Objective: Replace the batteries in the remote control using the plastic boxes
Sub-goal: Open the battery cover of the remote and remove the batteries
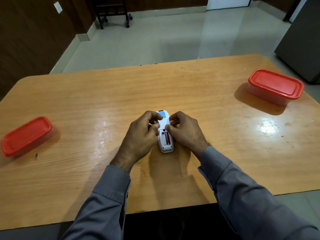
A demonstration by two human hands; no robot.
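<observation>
I am seeing broad stretches of bare table (103, 94) lying open on both sides of the centre. The left plastic box (26, 136) is sitting near the left edge and the right plastic box (275, 86) near the far right corner, both lidded and well apart from everything else, so nothing is blocking a sideways path to either. At the centre, my left hand (142, 134) and right hand (185, 130) are crowding the remote control (165, 135) from both flanks, leaving only a narrow gap over its back. My sleeves (110, 196) are covering the near edge; the far half is lying open.
</observation>
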